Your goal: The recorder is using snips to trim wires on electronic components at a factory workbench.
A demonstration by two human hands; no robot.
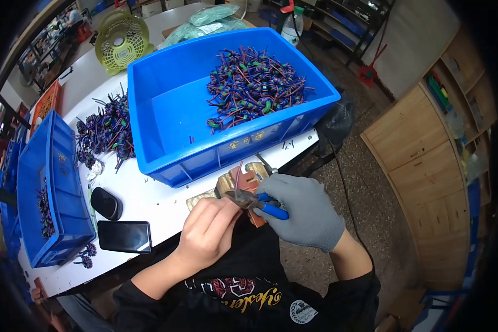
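My right hand (304, 210), in a grey glove, grips blue-handled pliers (263, 205) whose jaws point left over a small wooden jig (249, 177) at the table's front edge. My bare left hand (207, 232) pinches a small wound coil part with thin wire leads (237, 185) right at the pliers' jaws. Behind the jig stands a large blue bin (166, 110) holding a heap of purple, green and red wire coils (252, 83) in its far right corner.
A loose pile of coils (105, 133) lies on the white table (149, 199) left of the bin. A second blue bin (50, 188), a black phone (124, 236), a dark oval object (105, 203) and a yellow-green fan (122, 41) also stand there. Wooden shelves (426, 149) are at right.
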